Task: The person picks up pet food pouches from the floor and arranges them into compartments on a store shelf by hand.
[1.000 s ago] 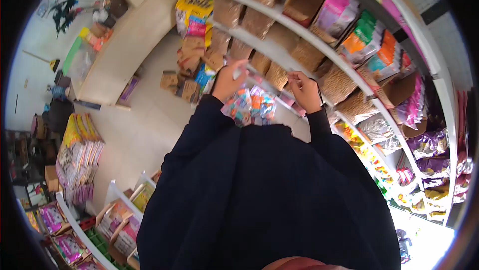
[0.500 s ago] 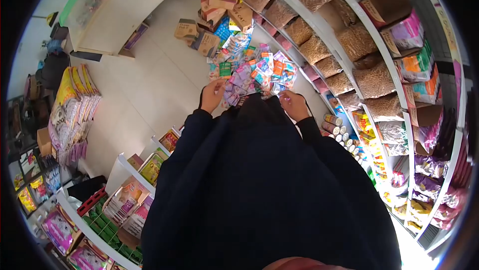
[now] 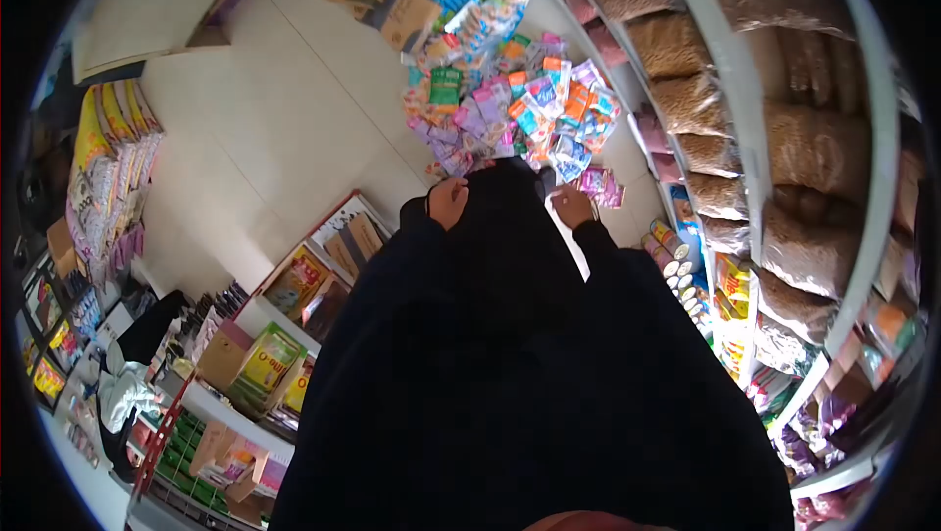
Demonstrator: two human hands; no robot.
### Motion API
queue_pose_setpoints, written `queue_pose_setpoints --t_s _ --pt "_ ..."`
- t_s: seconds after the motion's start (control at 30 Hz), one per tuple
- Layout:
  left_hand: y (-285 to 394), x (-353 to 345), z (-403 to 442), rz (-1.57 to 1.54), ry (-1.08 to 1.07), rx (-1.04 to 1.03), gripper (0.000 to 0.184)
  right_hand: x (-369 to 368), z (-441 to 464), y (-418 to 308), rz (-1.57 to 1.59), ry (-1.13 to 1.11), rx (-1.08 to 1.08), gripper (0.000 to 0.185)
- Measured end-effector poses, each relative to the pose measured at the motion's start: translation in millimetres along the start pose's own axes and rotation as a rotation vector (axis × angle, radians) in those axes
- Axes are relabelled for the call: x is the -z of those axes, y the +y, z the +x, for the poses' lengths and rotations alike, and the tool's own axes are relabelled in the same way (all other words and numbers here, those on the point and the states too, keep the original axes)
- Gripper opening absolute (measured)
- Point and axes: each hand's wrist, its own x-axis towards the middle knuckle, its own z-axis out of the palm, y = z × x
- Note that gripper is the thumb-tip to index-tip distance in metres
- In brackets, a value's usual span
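Observation:
My left hand (image 3: 449, 202) is at the left edge of the long black garment (image 3: 490, 335), its fingers curled against the cloth and seeming to pinch it. On the other side my right hand (image 3: 574, 205) has its fingers drawn together beside the garment's right edge, apparently on a fold; the fingertips are small and hard to make out. Beyond both hands a loose heap of colourful pouches (image 3: 480, 114) lies on the floor, with a green pouch (image 3: 445, 87) among them. Some pink-purple packets (image 3: 601, 186) lie just past my right hand.
Open cardboard boxes (image 3: 407, 19) stand beyond the pouches. Shelves with bags of brown kibble (image 3: 814, 151) rise on the right, with cans (image 3: 676, 261) low down. A low shelf with boxes (image 3: 299, 276) is at left; stacked yellow-and-white sacks (image 3: 118, 173) stand farther left.
My view has moved forward and lower, so the pouches and right-hand shelves appear larger. My left hand has come inward to the garment's edge; both hands are closer together.

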Motion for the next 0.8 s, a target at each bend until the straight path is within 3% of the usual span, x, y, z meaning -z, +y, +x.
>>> queue_pose_setpoints --t_s 0.03,0.13,0.17,0.2,0.23,0.5,0.63,0.73,0.8 --pt "-17 -13 8 -0.003 -0.017 0.033 0.021 -10 15 6 -0.034 0.097 0.054 0.024" --pt "-54 -44 26 0.075 -0.004 0.090 0.020 -52 79 45 -0.020 0.008 0.066 0.026" --pt "-62 -53 35 0.048 0.023 0.084 0.018 -97 104 92 -0.030 0.120 0.183 0.026" --pt "-70 -61 44 0.023 0.053 0.076 0.017 -66 100 44 0.101 0.078 -0.040 0.025" --pt "-80 -67 52 0.024 0.045 0.098 0.017 -73 113 45 0.114 0.026 -0.085 0.026" --pt "-142 -105 101 0.045 -0.037 0.256 0.019 -119 195 63 0.148 0.014 -0.040 0.033" --pt "-162 -117 131 0.083 -0.007 0.196 0.025 -137 215 69 0.214 -0.027 0.018 0.041" --pt "-162 -125 153 -0.027 0.063 0.226 0.025 -155 228 73 0.115 -0.036 0.038 0.044" --pt "-174 -132 169 -0.479 0.030 0.372 0.034 -164 233 68 0.163 0.068 0.107 0.048"
